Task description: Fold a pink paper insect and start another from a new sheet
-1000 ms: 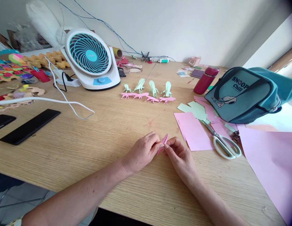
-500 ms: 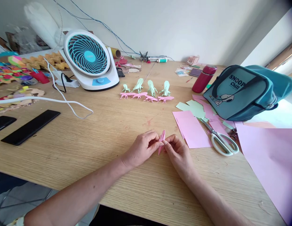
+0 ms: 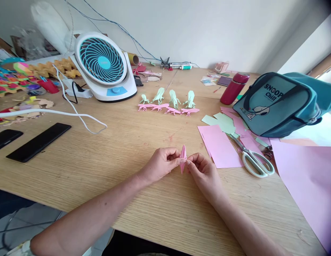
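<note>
A small folded pink paper piece point(image 3: 183, 156) stands upright just above the wooden table point(image 3: 114, 156), pinched between both hands. My left hand point(image 3: 161, 164) grips it from the left with closed fingers. My right hand point(image 3: 204, 172) pinches it from the right. Farther back stands a row of finished green and pink paper figures point(image 3: 169, 103). A stack of pink paper sheets point(image 3: 220, 145) lies to the right of my hands.
White-handled scissors point(image 3: 252, 158) lie on the pink sheets, next to a teal Snoopy bag point(image 3: 279, 105) and a red bottle point(image 3: 233, 89). A large pink sheet point(image 3: 309, 177) covers the right edge. A white-and-teal fan point(image 3: 103, 67), white cable point(image 3: 61, 113) and black phones point(image 3: 38, 142) sit left.
The pink piece has turned from tilted to upright between my fingers. Both hands have stayed in nearly the same spot.
</note>
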`<state>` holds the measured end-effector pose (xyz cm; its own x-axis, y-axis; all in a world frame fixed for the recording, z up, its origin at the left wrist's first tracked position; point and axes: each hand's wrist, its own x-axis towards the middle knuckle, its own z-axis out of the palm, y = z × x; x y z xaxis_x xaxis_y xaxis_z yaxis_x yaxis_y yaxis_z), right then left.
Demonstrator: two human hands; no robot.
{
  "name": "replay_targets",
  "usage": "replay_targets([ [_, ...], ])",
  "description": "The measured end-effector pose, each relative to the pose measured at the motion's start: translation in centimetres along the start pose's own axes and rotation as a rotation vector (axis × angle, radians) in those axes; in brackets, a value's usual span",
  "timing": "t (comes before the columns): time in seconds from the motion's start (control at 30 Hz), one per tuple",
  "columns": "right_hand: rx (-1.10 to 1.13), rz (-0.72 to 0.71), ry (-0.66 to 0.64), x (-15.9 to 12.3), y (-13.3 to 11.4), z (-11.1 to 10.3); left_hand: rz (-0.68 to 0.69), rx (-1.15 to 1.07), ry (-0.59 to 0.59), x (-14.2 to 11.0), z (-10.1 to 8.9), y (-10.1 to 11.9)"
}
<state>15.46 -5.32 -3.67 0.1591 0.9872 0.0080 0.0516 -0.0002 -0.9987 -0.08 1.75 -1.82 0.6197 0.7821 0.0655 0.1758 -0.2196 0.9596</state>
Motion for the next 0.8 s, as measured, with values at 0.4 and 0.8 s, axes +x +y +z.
replay_targets([
  [0.4,0.034,-0.049,-0.043,-0.2,-0.4,0.4,-0.055,-0.073,0.129,0.2,-0.1,0.3],
  [0.8,-0.062,-0.031,-0.029,-0.5,-0.2,1.0,-0.068,-0.198,0.118,-0.4,0.8,1.1],
])
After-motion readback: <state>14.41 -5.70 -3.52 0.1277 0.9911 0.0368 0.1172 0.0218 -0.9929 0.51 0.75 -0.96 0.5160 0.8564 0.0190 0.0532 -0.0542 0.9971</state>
